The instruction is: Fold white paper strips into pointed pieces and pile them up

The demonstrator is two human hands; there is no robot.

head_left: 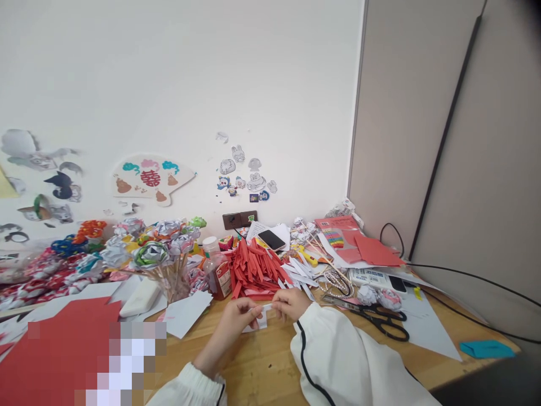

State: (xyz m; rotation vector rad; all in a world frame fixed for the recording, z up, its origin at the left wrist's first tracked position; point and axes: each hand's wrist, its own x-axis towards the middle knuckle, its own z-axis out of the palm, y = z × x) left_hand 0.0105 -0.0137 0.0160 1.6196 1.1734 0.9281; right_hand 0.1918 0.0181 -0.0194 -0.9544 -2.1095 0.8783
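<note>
Between my two hands, just above the wooden table (262, 372), is a small piece of white paper (262, 320). My left hand (240, 316) pinches its left side between thumb and fingers. At its right end, my right hand (291, 305) has the fingertips closed on the same paper. Right behind my hands lies a heap of folded red paper strips (256, 270). Folded white paper strips (301, 273) are piled beside it on the right.
Black-handled scissors (382, 321) lie right of my hands. A bottle with a white cap (217, 270) stands left of the red heap. Paper flowers on sticks (164, 254) and red paper sheets (71, 338) fill the left. A phone (271, 239) lies behind.
</note>
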